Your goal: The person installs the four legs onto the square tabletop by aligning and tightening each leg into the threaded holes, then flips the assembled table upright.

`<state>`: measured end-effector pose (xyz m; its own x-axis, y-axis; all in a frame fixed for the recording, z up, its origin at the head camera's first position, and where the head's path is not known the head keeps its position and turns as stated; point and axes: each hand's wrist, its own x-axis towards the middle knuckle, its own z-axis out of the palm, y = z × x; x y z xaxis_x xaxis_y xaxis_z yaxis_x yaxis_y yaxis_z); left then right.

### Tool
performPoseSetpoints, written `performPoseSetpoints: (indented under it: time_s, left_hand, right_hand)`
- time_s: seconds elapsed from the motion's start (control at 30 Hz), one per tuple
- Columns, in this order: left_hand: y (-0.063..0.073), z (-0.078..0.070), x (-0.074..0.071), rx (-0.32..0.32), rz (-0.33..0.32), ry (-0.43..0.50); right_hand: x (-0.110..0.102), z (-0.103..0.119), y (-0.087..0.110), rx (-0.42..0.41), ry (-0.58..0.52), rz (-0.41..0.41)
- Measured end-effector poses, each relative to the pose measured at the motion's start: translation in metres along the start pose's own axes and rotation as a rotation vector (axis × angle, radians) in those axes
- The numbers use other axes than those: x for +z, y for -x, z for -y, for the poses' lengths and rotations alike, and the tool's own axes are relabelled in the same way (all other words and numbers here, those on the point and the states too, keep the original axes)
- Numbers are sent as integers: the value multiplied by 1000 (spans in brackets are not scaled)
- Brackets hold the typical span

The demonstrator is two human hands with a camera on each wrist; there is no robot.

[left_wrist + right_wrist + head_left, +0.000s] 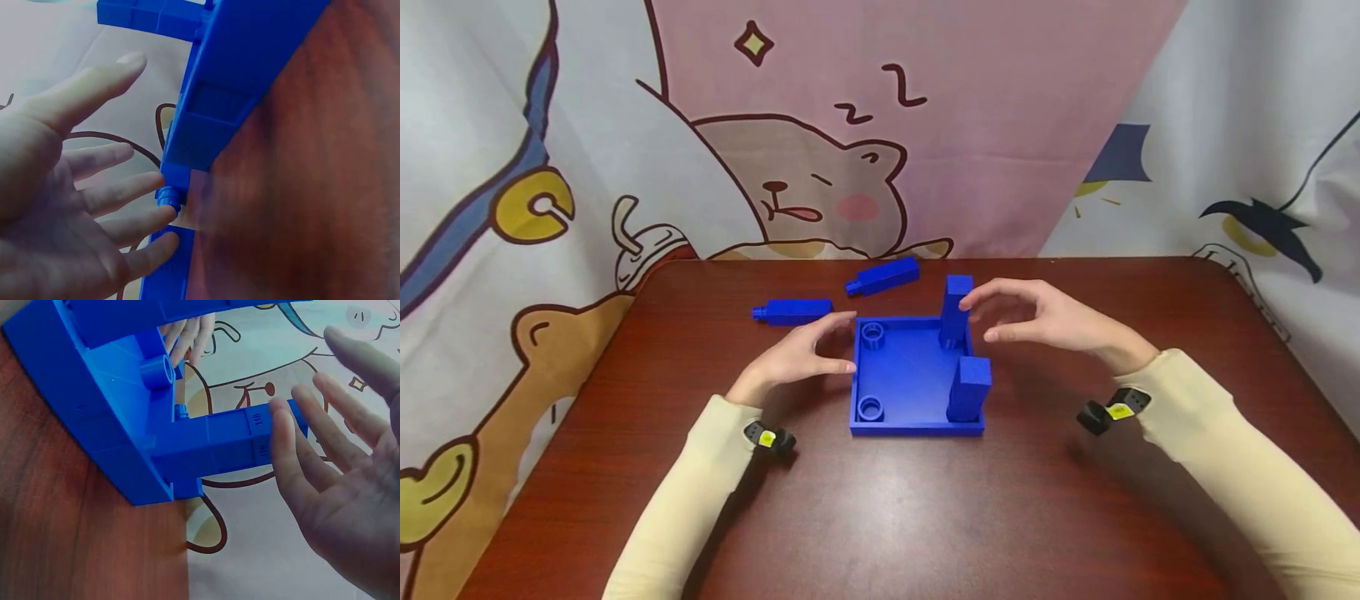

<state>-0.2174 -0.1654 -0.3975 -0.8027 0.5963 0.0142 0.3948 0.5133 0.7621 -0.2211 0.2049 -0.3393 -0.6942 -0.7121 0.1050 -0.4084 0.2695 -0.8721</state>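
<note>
A square blue tray-like base [913,367] with a low rim lies on the table. Two blue square posts stand upright in its right corners: the far post [956,304] and the near post [970,387]. Its left corners show round sockets [872,336]. My left hand [801,352] is at the base's left side, fingers spread, thumb tip right at the rim. Beside the far post is my right hand [1037,317], fingers loosely bent, fingertips close to the post's upper part; in the right wrist view they overlap the post [231,434] near its top.
Two loose blue posts lie behind the base, one at the left [793,312] and one farther back [886,276], each with a narrow peg end pointing left. A patterned cloth [985,125] hangs behind the brown table [880,508].
</note>
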Motion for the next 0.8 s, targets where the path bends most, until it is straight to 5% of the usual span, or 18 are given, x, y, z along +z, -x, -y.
performPoseSetpoints:
  time_s: [0.4, 0.57, 0.8]
  left_hand:
    - [-23, -1, -17, -33, -187, 96]
    - [-41, 9, -17, -57, -282, 155]
    - [-63, 14, -7, -88, -348, 110]
  right_hand:
    - [-1, 1, -12, -10, 75, -251]
    - [1, -4, -19, -5, 77, -273]
    - [7, -11, -27, 6, 54, -261]
